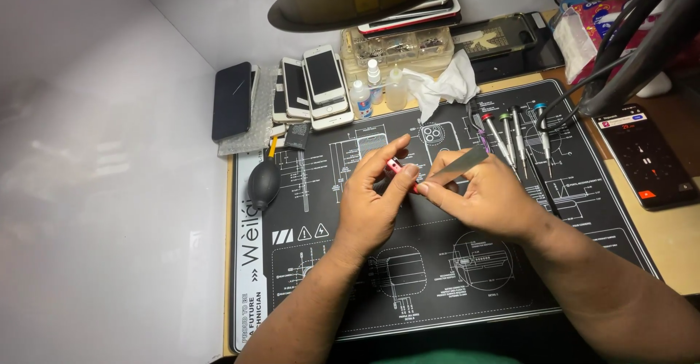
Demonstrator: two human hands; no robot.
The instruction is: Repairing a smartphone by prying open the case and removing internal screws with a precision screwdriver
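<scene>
Centrally, a small red part (394,166) sits above the middle of the black repair mat (437,276), pinched in the grip of the left hand (373,202) btwn thumb and forefinger; mostly hidden by the fingers, so its exact kind cannot be told, poss. a small phone component. The right hand (481,198) has its grip clamped on a thin flat metal blade (458,164), whose near end meets the red part at the fingertips. Both hands hover just above the mat, wrists well apart.

Left of the hands: a black rubber air blower (264,182) w/ a yellow nozzle, lying on the mat's left edge. Behind it, at the back of the desk (656,225), a row of smartphones (306,87) overlapping one another, a dark one leftmost. Just beside these: small clear dropper bottles (379,87), a clear plastic parts box (397,47) and a crumpled white tissue (445,83). Right of the hands: several precision screwdrivers (510,134) w/ coloured caps, side by side on the mat. Far right, off the mat: a phone with a lit screen (645,156), under dark cables (627,43).
</scene>
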